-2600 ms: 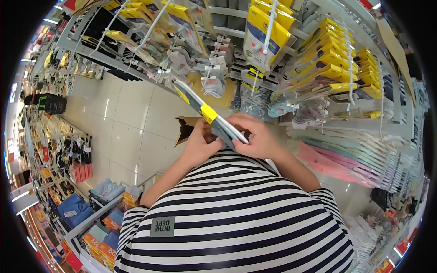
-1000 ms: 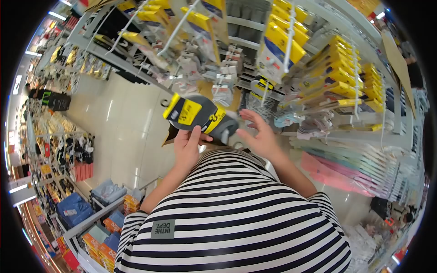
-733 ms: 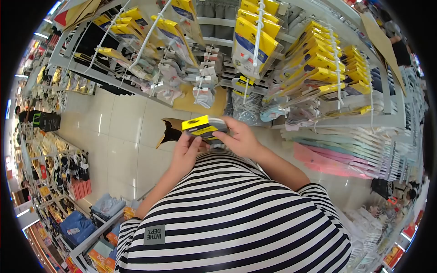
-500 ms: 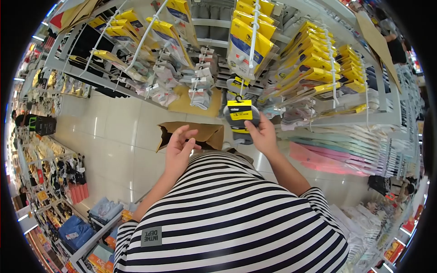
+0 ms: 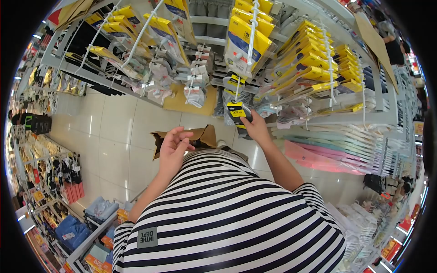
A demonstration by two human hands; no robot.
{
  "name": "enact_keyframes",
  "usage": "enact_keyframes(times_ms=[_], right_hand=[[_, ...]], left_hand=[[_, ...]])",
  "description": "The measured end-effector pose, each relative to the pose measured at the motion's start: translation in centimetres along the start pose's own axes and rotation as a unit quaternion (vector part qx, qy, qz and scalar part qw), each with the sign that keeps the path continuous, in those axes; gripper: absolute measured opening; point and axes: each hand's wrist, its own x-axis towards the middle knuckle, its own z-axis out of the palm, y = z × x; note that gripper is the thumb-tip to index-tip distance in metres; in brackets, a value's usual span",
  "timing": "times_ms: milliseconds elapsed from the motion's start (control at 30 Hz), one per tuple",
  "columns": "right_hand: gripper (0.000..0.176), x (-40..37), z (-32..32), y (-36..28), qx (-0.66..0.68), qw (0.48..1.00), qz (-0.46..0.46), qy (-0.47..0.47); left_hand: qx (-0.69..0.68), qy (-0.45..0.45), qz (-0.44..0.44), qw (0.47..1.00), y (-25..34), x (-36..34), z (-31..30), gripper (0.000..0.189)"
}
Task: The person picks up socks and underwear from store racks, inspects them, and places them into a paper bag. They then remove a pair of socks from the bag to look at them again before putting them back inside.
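My right hand (image 5: pixel 255 126) pinches a dark grey sock pack with a black and yellow label (image 5: pixel 236 112), just below the tip of a white display hook (image 5: pixel 238 88). A similar pack (image 5: pixel 234 81) hangs higher on that hook. My left hand (image 5: pixel 173 144) is raised at the centre with its fingers loosely curled and apart, holding nothing. Behind it is an open brown paper bag (image 5: pixel 205 136); how the bag is held up is hidden.
Yellow-topped packs (image 5: pixel 248 34) hang on hooks across the rack. Small sock bundles (image 5: pixel 196 82) hang at centre left. Pink and pastel garments (image 5: pixel 309 154) are at the right. Folded blue denim (image 5: pixel 75 232) lies lower left. A person in dark clothing (image 5: pixel 395 51) is at upper right.
The pack in my right hand has turned more edge-on and shifted slightly up the view. My left hand stays raised with its fingers slightly more curled. The view has shifted a little.
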Motion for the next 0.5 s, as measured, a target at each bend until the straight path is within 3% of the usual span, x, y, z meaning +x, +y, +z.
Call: enact_keyframes(times_ms=[167,367,500], right_hand=[[0.035,1.2,0.9,0.5,0.017,1.0,0.02,0.005],[0.034,3.5,3.2,4.4,0.148,0.987,0.063,0.031],[0.032,4.0,3.4,3.9,0.181,0.98,0.081,-0.028]], left_hand=[[-0.004,0.025,0.006,1.0,-0.1,-0.4,-0.4,0.036],[-0.009,0.037,0.013,0.999,-0.4,-0.7,-0.8,0.036],[-0.013,0.035,0.017,0.999,-0.1,-0.8,-0.7,0.035]])
